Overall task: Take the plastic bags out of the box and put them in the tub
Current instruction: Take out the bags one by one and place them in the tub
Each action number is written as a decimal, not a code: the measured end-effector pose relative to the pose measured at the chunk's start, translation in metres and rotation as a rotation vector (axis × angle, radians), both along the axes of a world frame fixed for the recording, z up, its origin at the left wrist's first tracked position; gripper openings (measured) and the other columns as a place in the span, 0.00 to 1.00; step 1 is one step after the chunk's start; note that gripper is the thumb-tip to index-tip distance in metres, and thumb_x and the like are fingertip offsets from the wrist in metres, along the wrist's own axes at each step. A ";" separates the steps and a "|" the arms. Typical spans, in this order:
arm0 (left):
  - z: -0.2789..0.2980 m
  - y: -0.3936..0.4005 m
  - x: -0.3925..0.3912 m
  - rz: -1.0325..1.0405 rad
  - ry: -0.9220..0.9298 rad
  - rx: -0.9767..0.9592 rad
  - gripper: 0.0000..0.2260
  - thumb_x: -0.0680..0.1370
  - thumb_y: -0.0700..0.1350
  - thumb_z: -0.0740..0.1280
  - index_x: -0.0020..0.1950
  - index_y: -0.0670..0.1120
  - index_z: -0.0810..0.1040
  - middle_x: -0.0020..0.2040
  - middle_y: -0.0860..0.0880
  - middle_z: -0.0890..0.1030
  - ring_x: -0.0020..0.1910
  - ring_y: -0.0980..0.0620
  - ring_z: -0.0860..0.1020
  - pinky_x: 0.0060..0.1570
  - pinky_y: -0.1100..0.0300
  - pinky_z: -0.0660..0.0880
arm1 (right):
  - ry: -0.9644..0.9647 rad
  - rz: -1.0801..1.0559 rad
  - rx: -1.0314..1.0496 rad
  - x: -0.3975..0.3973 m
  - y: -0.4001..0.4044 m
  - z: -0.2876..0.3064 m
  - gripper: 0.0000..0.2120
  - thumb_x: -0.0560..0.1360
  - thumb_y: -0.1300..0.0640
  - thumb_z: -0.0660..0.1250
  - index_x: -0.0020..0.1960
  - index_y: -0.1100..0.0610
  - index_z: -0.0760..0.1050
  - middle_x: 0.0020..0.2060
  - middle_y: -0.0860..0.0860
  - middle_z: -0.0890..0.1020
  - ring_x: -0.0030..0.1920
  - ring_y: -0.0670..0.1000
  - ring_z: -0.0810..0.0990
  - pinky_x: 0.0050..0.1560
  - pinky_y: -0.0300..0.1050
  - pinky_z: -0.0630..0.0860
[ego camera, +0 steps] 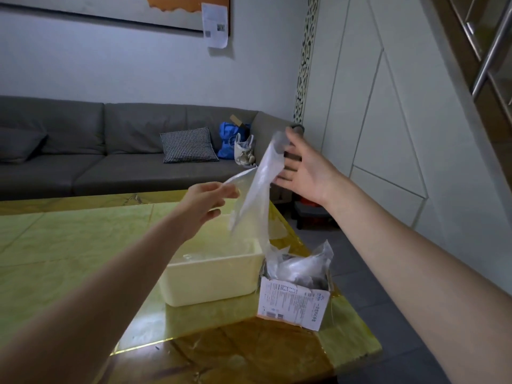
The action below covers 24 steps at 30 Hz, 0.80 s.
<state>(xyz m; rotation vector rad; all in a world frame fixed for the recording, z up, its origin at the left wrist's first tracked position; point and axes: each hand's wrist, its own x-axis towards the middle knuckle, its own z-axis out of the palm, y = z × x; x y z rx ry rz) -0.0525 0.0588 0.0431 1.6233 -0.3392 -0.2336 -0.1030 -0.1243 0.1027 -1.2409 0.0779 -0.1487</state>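
A clear plastic bag [256, 189] hangs above the tub [213, 275], its long axis steeply tilted, top toward the upper right; the right hand [300, 169], fingers spread, pinches its top; the left hand [206, 206] pinches its left corner; the box [295, 303] stands just beside the tub

Tub [210, 281] left of box [295, 300] — touching, on table [69, 245].
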 end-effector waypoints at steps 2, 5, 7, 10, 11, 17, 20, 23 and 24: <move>0.001 0.005 0.006 0.146 0.021 -0.054 0.04 0.77 0.46 0.66 0.44 0.46 0.79 0.41 0.52 0.80 0.39 0.56 0.71 0.41 0.62 0.69 | 0.082 0.014 -0.059 0.002 0.006 -0.011 0.29 0.73 0.40 0.65 0.67 0.55 0.64 0.62 0.59 0.73 0.58 0.59 0.77 0.56 0.53 0.77; 0.003 0.008 0.012 0.297 0.054 -0.163 0.05 0.78 0.42 0.63 0.43 0.46 0.75 0.38 0.51 0.80 0.35 0.57 0.71 0.37 0.65 0.68 | 0.106 0.063 -0.296 0.004 0.022 -0.024 0.36 0.71 0.38 0.65 0.73 0.52 0.60 0.64 0.56 0.69 0.62 0.59 0.74 0.58 0.52 0.74; 0.004 0.008 0.013 0.330 0.054 -0.221 0.05 0.78 0.40 0.61 0.43 0.46 0.74 0.38 0.50 0.79 0.35 0.57 0.72 0.39 0.64 0.69 | 0.107 0.114 -0.440 0.009 0.035 -0.033 0.44 0.65 0.35 0.68 0.74 0.52 0.57 0.66 0.54 0.68 0.61 0.57 0.74 0.57 0.51 0.73; 0.006 0.006 0.011 0.258 0.064 -0.264 0.06 0.77 0.38 0.60 0.43 0.46 0.73 0.39 0.50 0.79 0.38 0.56 0.74 0.43 0.61 0.70 | 0.157 0.090 -0.623 0.021 0.053 -0.046 0.46 0.68 0.40 0.72 0.76 0.54 0.52 0.66 0.53 0.71 0.59 0.53 0.76 0.59 0.50 0.73; 0.007 0.005 0.011 0.214 0.059 -0.249 0.06 0.76 0.38 0.59 0.42 0.46 0.73 0.40 0.50 0.79 0.39 0.55 0.75 0.44 0.60 0.70 | 0.164 0.057 -0.631 0.025 0.057 -0.050 0.43 0.70 0.42 0.71 0.75 0.55 0.53 0.65 0.54 0.72 0.58 0.52 0.76 0.58 0.49 0.73; 0.010 0.013 0.012 0.043 -0.020 -0.060 0.08 0.77 0.40 0.61 0.37 0.47 0.72 0.41 0.49 0.78 0.42 0.54 0.74 0.44 0.59 0.70 | 0.062 -0.143 -0.474 0.040 0.065 -0.062 0.11 0.70 0.50 0.73 0.49 0.55 0.78 0.49 0.52 0.82 0.52 0.54 0.79 0.53 0.49 0.75; 0.009 0.021 0.018 0.093 -0.036 -0.086 0.08 0.77 0.40 0.61 0.38 0.48 0.73 0.45 0.49 0.79 0.45 0.54 0.73 0.44 0.60 0.70 | 0.079 -0.267 -0.411 0.044 0.058 -0.060 0.05 0.73 0.58 0.70 0.40 0.57 0.75 0.37 0.52 0.78 0.39 0.49 0.74 0.41 0.43 0.71; 0.008 0.026 0.029 0.264 -0.001 -0.179 0.05 0.76 0.40 0.61 0.42 0.47 0.73 0.46 0.49 0.75 0.46 0.55 0.72 0.44 0.62 0.69 | 0.141 -0.323 -0.242 0.044 0.045 -0.058 0.08 0.74 0.62 0.68 0.37 0.57 0.73 0.31 0.52 0.72 0.31 0.48 0.68 0.32 0.40 0.65; 0.006 0.028 0.033 0.322 0.026 -0.199 0.03 0.76 0.40 0.61 0.43 0.47 0.73 0.46 0.49 0.74 0.47 0.54 0.72 0.46 0.61 0.69 | 0.165 -0.345 -0.180 0.042 0.041 -0.057 0.06 0.73 0.63 0.68 0.38 0.57 0.74 0.31 0.52 0.73 0.30 0.48 0.68 0.30 0.39 0.65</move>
